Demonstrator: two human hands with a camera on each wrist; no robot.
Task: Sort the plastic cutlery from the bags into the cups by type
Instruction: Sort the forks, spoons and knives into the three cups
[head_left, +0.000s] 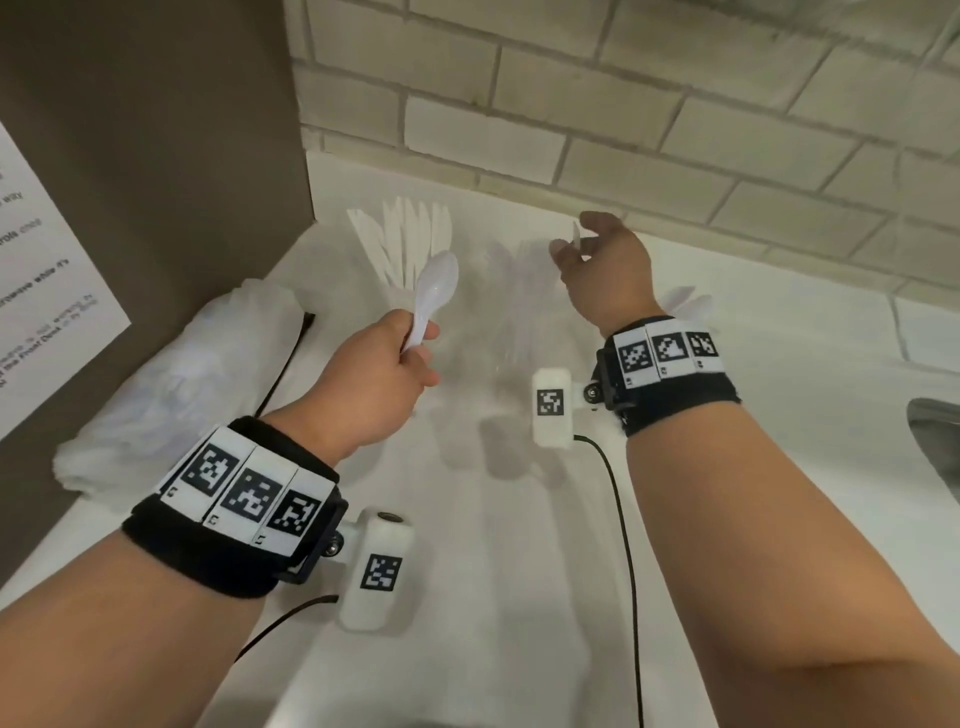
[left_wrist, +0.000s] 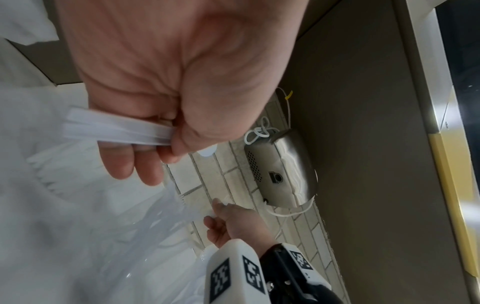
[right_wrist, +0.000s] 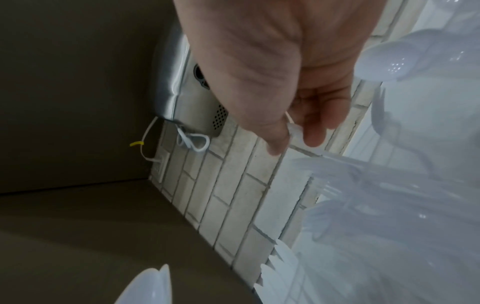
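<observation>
The left hand (head_left: 382, 374) is curled around the handles of a small bundle of white plastic spoons (head_left: 434, 291), their bowls pointing up and away from the knuckles; in the left wrist view the flat white handles (left_wrist: 116, 129) stick out past the curled fingers (left_wrist: 130, 162). Just beyond that hand stands a clear plastic cup full of white plastic knives (head_left: 405, 239), blades fanned upward. To its left, against the brown side panel (head_left: 156, 156), lies a crumpled clear plastic bag (head_left: 171, 374) with more white cutlery inside.

The right hand (head_left: 605, 270) is raised over a second clear cup of translucent plastic forks (head_left: 519, 280), which is hard to make out against the white counter (head_left: 519, 597). Its thumb and forefinger pinch the end of one thin white plastic piece (head_left: 576, 234); the right wrist view shows the pinch (right_wrist: 294, 128) but not which type of cutlery it is. Behind the right wrist, a few white spoon bowls (head_left: 691, 304) stand up from a third container. A pale tiled wall (head_left: 623, 104) runs behind the cups.
</observation>
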